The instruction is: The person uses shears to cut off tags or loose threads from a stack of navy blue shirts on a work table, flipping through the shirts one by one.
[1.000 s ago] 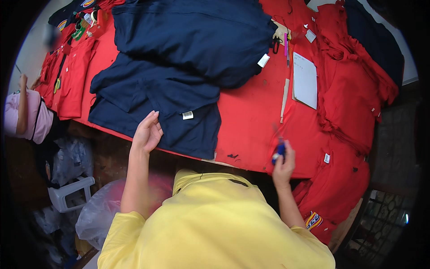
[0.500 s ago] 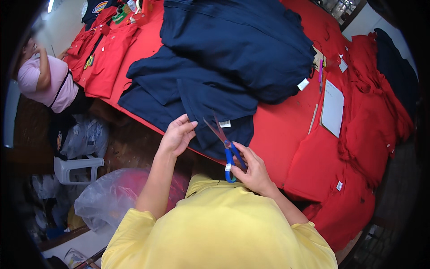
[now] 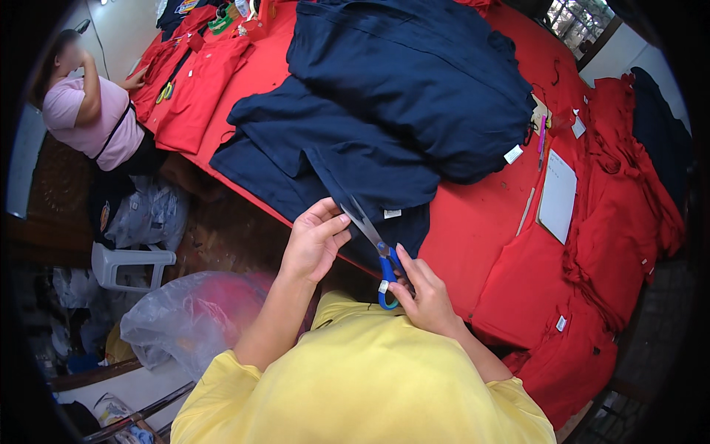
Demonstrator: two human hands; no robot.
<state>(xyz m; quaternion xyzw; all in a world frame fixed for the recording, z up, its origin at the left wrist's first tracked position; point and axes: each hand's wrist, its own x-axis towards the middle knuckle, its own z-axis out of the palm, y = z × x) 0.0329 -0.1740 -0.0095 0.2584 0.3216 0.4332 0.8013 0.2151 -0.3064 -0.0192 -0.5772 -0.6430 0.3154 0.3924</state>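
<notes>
My right hand (image 3: 429, 297) grips a pair of blue-handled scissors (image 3: 384, 272), its fingers at the handle loops. The blades point away from me and reach up beside the fingertips of my left hand (image 3: 314, 243). That hand has thumb and forefinger pinched together at the near edge of a dark navy garment (image 3: 370, 169); what lies between the fingertips is too small to make out. A small white label (image 3: 392, 214) shows on the navy cloth, just right of the blades. The garment lies on the red-covered table (image 3: 462, 240) and droops over its near edge.
More navy clothing (image 3: 414, 74) is heaped behind. To the right are a notepad (image 3: 558, 196), a pink pen (image 3: 543, 133) and red garments (image 3: 614, 200). A person in pink (image 3: 96, 115) stands at the far left. Below are a plastic stool (image 3: 133, 259) and a clear bag (image 3: 185, 318).
The scissor blades have drawn closer together and now meet the space by my left fingertips. The whole view has shifted slightly, moving the table toward the right.
</notes>
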